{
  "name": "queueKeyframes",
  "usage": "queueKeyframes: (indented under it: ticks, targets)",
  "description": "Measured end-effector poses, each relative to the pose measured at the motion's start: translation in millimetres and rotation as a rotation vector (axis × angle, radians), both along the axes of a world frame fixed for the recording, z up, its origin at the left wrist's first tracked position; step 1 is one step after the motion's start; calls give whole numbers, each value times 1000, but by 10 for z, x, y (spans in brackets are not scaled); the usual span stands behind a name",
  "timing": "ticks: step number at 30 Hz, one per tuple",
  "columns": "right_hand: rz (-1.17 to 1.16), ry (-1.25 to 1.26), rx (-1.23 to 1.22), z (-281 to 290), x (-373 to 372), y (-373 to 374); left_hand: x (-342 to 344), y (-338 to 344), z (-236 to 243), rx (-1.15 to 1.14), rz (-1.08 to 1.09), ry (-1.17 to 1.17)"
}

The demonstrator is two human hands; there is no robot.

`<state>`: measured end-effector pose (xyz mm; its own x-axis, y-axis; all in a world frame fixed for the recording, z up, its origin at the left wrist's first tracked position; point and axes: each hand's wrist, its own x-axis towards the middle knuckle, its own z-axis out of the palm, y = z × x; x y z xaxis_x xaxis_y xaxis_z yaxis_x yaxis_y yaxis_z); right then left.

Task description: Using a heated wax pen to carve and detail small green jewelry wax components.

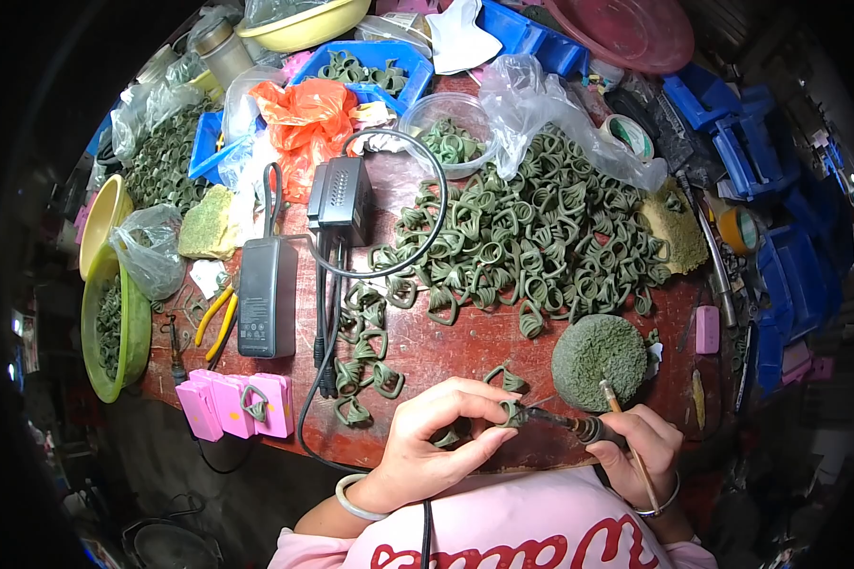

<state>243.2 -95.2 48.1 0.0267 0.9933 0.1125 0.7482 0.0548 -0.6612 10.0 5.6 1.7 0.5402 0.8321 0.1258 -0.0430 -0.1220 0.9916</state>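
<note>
Between the thumb and fingers of my left hand [436,438] is a small dark green ring [510,413], held just above the table's near edge. My right hand [647,448] grips a soldering iron [593,431] with a black handle, its thin tip pointing left and reaching the ring. A slim brown stick [642,465] with a pale tip also runs through the right hand, slanting up to the round green crumbly block [598,360]. Another ring [505,378] lies just beyond my left fingers. More green shows under that hand, partly hidden.
A big heap of green rings [531,228] covers the table's middle. Left of it stand a black power adapter [268,296] and a second black box [340,199] with looping cables. Pink blocks [232,406] sit at the front left, a green basin [114,332] beyond; blue bins [792,280] line the right.
</note>
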Motion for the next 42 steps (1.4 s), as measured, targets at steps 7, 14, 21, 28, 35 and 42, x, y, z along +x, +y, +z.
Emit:
queueKeyframes:
  ticks: [7, 14, 21, 28, 35, 42]
  targets:
    - [-15, 36, -7, 4, 1, 4, -1, 0, 1, -1, 6, -1]
    - [-1, -4, -6, 2, -5, 4, 1, 2, 8, -2, 4, 3]
    - [-15, 12, -11, 2, -8, -2, -9, -3, -8, -10, -1, -8]
    - [-5, -16, -11, -6, -7, -4, -11, 0, 5, -7, 6, 4]
    - [-25, 25, 46, -8, -7, -4, -10, 3, -3, 49, 32, 33]
    - [-101, 60, 113, -64, 14, -19, -14, -6, 1, 53, 54, 23]
